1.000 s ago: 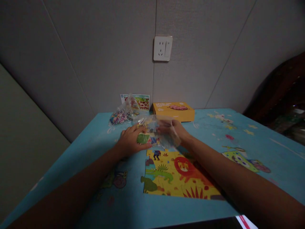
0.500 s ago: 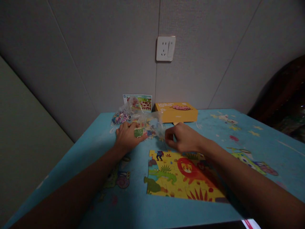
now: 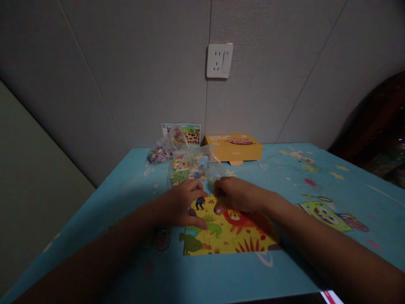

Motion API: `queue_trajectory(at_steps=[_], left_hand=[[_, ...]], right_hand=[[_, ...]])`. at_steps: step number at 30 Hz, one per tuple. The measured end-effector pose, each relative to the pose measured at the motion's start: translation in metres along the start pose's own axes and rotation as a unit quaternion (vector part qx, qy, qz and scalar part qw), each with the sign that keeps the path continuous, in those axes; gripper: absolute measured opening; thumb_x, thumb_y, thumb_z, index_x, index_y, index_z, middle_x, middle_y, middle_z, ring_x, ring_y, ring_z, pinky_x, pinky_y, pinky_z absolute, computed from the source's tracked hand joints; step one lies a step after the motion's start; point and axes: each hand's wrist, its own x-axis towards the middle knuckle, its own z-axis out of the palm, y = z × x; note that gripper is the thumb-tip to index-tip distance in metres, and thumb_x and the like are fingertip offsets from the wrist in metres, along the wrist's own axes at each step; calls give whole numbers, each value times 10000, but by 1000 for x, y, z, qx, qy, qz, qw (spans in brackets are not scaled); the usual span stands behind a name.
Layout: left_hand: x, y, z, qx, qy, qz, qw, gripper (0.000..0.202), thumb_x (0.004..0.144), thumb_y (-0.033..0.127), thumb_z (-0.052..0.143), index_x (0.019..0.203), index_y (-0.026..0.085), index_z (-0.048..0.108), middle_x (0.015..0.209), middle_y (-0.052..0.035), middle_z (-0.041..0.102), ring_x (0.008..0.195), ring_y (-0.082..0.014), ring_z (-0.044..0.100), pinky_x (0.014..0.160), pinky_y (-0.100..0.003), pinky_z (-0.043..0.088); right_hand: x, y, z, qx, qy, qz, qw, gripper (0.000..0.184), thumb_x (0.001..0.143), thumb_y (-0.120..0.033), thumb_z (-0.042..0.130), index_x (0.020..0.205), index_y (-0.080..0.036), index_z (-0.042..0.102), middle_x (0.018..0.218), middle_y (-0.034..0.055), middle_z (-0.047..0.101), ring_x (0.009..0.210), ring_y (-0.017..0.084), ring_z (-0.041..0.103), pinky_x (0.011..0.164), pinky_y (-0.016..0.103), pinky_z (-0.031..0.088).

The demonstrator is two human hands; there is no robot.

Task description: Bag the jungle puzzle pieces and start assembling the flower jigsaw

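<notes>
A partly joined jigsaw puzzle [image 3: 221, 242] with a lion and a crocodile on yellow ground lies flat on the table. My left hand [image 3: 183, 204] rests over its upper left part, thumb and fingers apart. At the puzzle's top edge, my right hand [image 3: 238, 195] has its fingers curled together; whatever they may hold is hidden. Just behind both hands lies a clear plastic bag [image 3: 193, 162] with colourful puzzle pieces inside. My right forearm covers the puzzle's right side.
Against the wall stand a picture card [image 3: 193, 134] and a yellow puzzle box [image 3: 237, 147]. A second clear bag of pieces [image 3: 159, 154] sits at the back left. The table [image 3: 284, 278] has a blue cartoon cover. A socket [image 3: 219, 60] is on the wall.
My left hand has left the plastic bag and come nearer, onto the puzzle. My right hand has moved slightly left and down to its top edge. The puzzle has shifted left and turned slightly.
</notes>
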Motion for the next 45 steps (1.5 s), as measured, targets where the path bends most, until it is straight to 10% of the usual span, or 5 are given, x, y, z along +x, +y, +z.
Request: queue_trajectory(at_steps=[13, 21, 28, 36, 45], left_hand=[[-7, 1, -7, 4, -16, -112, 994, 568, 628, 535, 801, 1009, 176, 582, 1141, -135, 576, 1187, -337, 520, 926, -419, 464], [-6, 11, -12, -84, -49, -213, 972, 506, 669, 411, 768, 1015, 200, 464, 875, -6, 606, 741, -188, 586, 650, -288, 426], [-5, 9, -15, -127, 14, -149, 981, 206, 802, 215, 587, 999, 192, 533, 784, 33, 581, 707, -133, 537, 665, -252, 385], [-7, -5, -16, -114, 18, -147, 982, 216, 791, 228, 595, 997, 167, 583, 659, 58, 516, 586, -102, 476, 580, -226, 346], [-4, 6, -9, -204, 149, -149, 956, 262, 859, 278, 561, 1088, 163, 506, 780, 24, 563, 620, -100, 495, 598, -228, 404]], right_hand=[[3, -3, 0, -20, -3, -32, 999, 358, 676, -367, 807, 927, -148, 676, 908, 93, 635, 760, 201, 555, 650, 297, 408], [1, -10, -3, 7, -14, -36, 999, 389, 686, -320, 803, 994, -138, 650, 911, 79, 667, 761, 188, 586, 638, 271, 414], [1, -8, -2, -11, -15, -23, 1000, 452, 689, -395, 795, 1035, -145, 648, 947, 100, 691, 806, 220, 620, 653, 289, 428], [5, -5, 6, -72, 21, 1, 997, 509, 654, -547, 781, 951, -147, 678, 919, 135, 683, 793, 261, 620, 617, 311, 399], [-3, -5, 1, -89, -5, -53, 995, 607, 639, -668, 716, 969, -163, 650, 912, 108, 643, 748, 226, 582, 612, 311, 405]])
